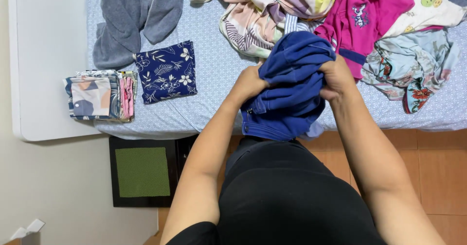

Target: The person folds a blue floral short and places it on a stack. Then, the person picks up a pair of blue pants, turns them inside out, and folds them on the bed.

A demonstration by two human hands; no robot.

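home bedroom, laundry-folding spot. bed [214, 74] with pale blue patterned sheet, loose pile of mixed clothes [340, 16] on top, grey towel [131, 16], folded navy floral piece [166, 71], small folded stack [99, 96] at mattress edge. orange tiled floor [438, 172], white wall [53, 186], dark stool with green pad [142, 172] beside bed.

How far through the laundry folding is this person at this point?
Done: a folded navy floral piece and a small stack of folded patterned items lie at the bed's left edge. In hand: the left hand and right hand both grip a bunched blue garment. Left: the grey garment and the mixed pile of unfolded clothes.
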